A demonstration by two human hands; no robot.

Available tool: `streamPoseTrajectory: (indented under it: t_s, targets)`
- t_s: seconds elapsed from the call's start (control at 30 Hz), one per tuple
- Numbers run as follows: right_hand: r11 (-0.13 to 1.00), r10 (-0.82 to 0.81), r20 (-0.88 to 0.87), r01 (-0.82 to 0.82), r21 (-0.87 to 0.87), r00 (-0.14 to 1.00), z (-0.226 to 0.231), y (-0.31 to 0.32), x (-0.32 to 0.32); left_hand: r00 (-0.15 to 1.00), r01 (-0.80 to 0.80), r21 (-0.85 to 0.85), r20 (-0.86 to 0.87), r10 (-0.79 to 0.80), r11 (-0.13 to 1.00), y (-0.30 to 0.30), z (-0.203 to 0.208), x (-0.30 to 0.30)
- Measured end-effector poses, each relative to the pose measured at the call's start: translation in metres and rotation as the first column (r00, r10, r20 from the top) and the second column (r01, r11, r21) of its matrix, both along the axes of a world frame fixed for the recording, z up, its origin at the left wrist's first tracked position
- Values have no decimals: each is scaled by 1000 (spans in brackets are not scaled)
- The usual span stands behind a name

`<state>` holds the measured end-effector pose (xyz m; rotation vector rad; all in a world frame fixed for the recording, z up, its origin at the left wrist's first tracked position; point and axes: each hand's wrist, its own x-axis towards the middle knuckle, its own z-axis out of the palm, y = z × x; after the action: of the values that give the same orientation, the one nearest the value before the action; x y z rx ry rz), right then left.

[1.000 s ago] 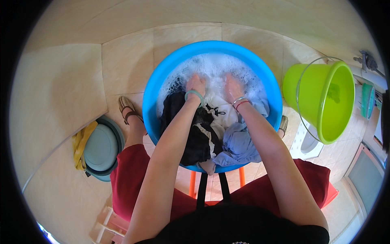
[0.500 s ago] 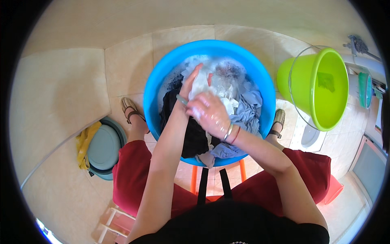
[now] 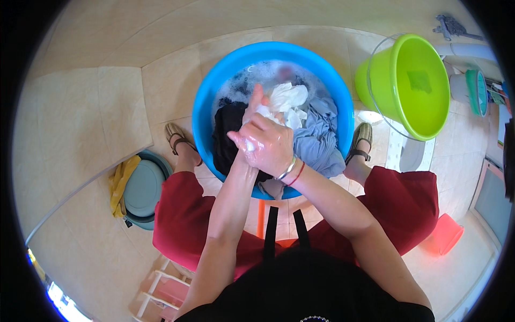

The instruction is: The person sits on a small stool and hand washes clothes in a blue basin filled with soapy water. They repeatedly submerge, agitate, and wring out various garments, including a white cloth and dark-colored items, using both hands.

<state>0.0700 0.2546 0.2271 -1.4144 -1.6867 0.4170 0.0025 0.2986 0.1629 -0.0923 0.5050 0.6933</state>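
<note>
2 wet hands meet over a blue basin (image 3: 203, 145), a white cloth (image 3: 289, 97) caught between them. The right hand (image 3: 266, 144) is clenched over the cloth, knuckles up; the left hand (image 3: 256, 99) lies beneath with a finger pointing away from the body, and how firmly it closes cannot be told, since the right hand covers most of it. The left seems to serve as a backing, giving the right something firm to press against.

The cloth's loose folds spill beyond the fingers, above the basin's foamy water (image 3: 236, 91). Around it, dark fabric (image 3: 226, 131) lies to the left and pale blue fabric (image 3: 320, 140) to the right, probably pushed aside to leave the middle free. A silver bangle (image 3: 288, 168) and a red cord (image 3: 297, 175) circle the right wrist.

The basin sits between 2 sandaled feet, knees spread wide, presumably to bring it within easy reach. A lime-green bucket (image 3: 375, 80) with a wire handle is at right; at left, grey-green basins (image 3: 144, 187) rest beside a yellow cloth (image 3: 121, 183), apparently kept clear of the legs.
</note>
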Motion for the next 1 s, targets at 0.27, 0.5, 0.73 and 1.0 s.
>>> streamPoseTrajectory:
  t_s: [0.27, 0.5, 0.73, 1.0]
  targets:
    - [980, -95, 33, 100, -170, 995, -44, 20, 50, 784, -363, 4, -540, 308, 932, -20, 35, 29]
    - [729, -377, 132, 382, -568, 917, -102, 3, 116, 770, -170, 190, -587, 251, 967, -40, -5, 4]
    - [952, 67, 427, 71, -299, 902, -52, 2, 105, 761, 220, 263, -648, 3, 939, -43, -17, -4]
    - [862, 215, 221, -79, -501, 951, -52, 16, 79, 286, 741, 172, -956, -72, 649, -28, 2, -22]
